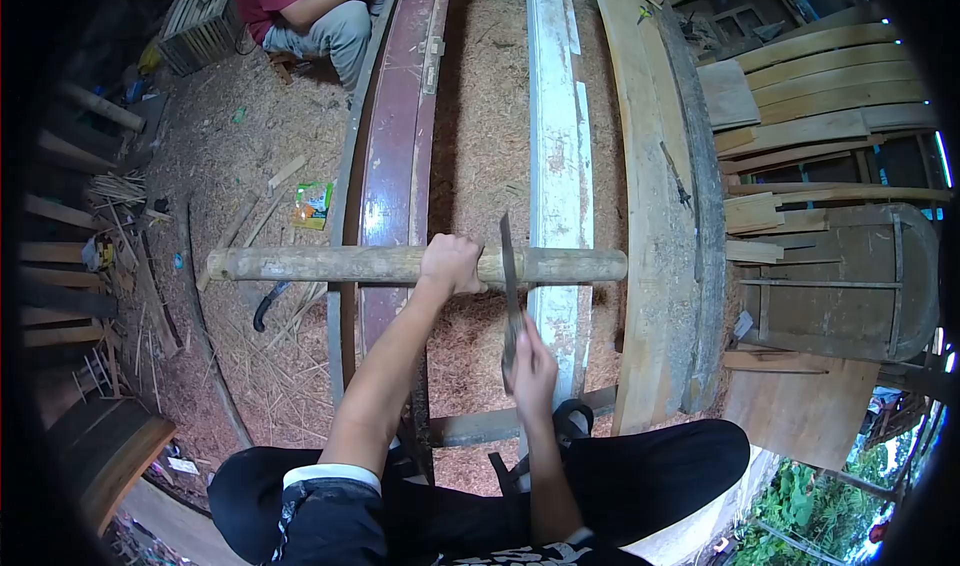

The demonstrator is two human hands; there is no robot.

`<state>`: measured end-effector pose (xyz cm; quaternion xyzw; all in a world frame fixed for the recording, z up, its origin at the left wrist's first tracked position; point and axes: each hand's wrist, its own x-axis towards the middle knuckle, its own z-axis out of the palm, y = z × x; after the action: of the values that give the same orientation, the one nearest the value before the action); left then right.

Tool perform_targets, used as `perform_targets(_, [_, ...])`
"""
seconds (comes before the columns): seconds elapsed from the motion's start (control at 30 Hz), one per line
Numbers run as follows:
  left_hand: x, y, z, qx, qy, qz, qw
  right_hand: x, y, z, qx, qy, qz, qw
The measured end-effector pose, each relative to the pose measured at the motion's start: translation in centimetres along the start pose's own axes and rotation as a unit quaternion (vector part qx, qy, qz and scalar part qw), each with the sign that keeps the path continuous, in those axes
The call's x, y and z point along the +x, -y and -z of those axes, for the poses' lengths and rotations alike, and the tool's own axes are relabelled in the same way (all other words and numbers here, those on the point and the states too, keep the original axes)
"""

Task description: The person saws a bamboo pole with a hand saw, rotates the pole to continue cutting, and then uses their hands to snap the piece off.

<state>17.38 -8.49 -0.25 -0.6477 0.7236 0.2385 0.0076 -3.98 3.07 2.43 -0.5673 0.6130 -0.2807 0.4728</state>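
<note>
A bamboo pole (pixel 330 263) lies crosswise over a dark red board (pixel 395 146) and a white-painted board (pixel 556 146). My left hand (pixel 452 264) is wrapped around the pole near its middle, between the two boards. In my right hand (pixel 530 371) is a machete (pixel 509 266), its long narrow blade pointing away from me. The blade overlaps the pole in this view, just right of my left hand. Part of the machete's grip is hidden by my fingers.
At the upper left a person (pixel 290 11) sits low beside the red board, near a slatted crate (pixel 200 21). Wide planks (pixel 650 216) run along the right, with more boards (pixel 820 81) stacked beyond. A black curved handle (pixel 268 306) and a green-yellow packet (pixel 313 206) lie on the shaving-covered ground.
</note>
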Motion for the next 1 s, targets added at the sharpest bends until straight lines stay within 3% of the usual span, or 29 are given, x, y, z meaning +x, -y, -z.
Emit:
perform_targets(0.13, [-0.2,0.0,-0.2,0.003,0.003,-0.005,1.000,4.3,1.7,-1.6,0.070,-0.004,-0.026,0.997])
perform_targets(0.27, [-0.4,-0.4,-0.7,0.004,-0.007,-0.003,1.000,-3.6,3.3,1.3,0.079,-0.008,-0.089,0.993])
perform_targets(0.33, [-0.9,-0.6,-2.0,0.002,-0.039,-0.008,0.999,-3.5,3.6,1.2,0.048,-0.024,-0.074,0.996])
perform_targets(0.37, [-0.7,-0.4,-2.2,0.003,-0.074,-0.012,0.997,-1.1,3.7,0.2,0.051,-0.027,-0.070,0.996])
perform_targets(0.43, [-0.5,-0.2,-2.0,-0.008,-0.059,-0.010,0.998,4.7,3.7,-1.9,0.044,-0.019,-0.068,0.997])
perform_targets(0.57, [-0.9,-0.4,-1.2,0.008,-0.031,-0.013,0.999,1.0,3.1,-0.3,0.085,0.015,-0.015,0.996])
perform_targets(0.63, [-1.1,-0.6,-2.0,0.005,-0.057,-0.017,0.998,-4.7,5.6,2.0,0.145,0.003,-0.138,0.980])
perform_targets(0.73, [-0.9,-0.4,-2.6,0.010,-0.085,-0.021,0.996,-3.6,5.8,2.1,0.110,0.011,-0.108,0.988])
perform_targets(0.83, [-1.1,-0.4,-2.2,0.012,-0.080,-0.015,0.997,3.4,3.7,-0.2,0.074,0.020,-0.061,0.995])
perform_targets(0.97, [-1.3,-0.2,-2.9,0.019,-0.109,-0.042,0.993,-2.5,3.8,1.9,0.066,0.023,-0.044,0.997])
perform_targets(1.0, [-1.4,-0.2,-2.8,0.018,-0.110,-0.042,0.993,-5.4,6.2,2.8,0.154,0.018,-0.125,0.980])
